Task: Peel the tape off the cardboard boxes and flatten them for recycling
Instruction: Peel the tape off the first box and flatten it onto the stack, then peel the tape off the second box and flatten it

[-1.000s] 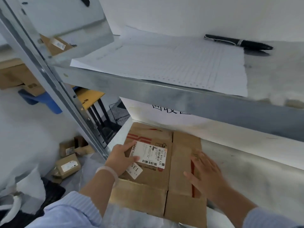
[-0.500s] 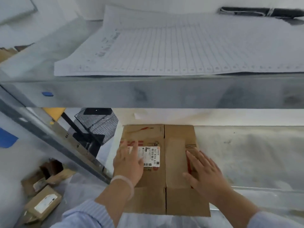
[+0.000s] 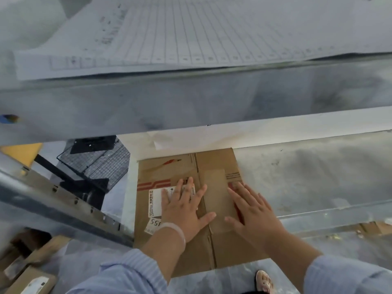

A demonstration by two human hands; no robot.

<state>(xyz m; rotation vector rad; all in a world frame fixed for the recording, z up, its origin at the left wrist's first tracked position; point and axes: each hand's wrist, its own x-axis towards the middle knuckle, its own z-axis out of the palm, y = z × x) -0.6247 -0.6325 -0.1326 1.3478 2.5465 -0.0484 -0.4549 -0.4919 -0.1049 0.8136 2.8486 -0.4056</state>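
Now we press both palms flat on a flattened box [image 3: 214,166] lying on the lower shelf [image 3: 307,177], its near end overhanging the shelf's edge. Our left hand [image 3: 184,209] covers the white label [image 3: 156,200], fingers spread; our right hand [image 3: 254,211] lies open beside it, gripping nothing

A: Flattened box [image 3: 214,172]: plain brown, red stripes, white label [image 3: 156,201] with black print.
B: Sleeves [image 3: 131,272] pale blue, fine stripes. Bracelet [image 3: 176,228] whitish.
A: Upper shelf [image 3: 191,102] mottled grey metal; sheet [image 3: 191,32] white, ruled grid.
B: Wire basket [image 3: 95,162] black mesh.
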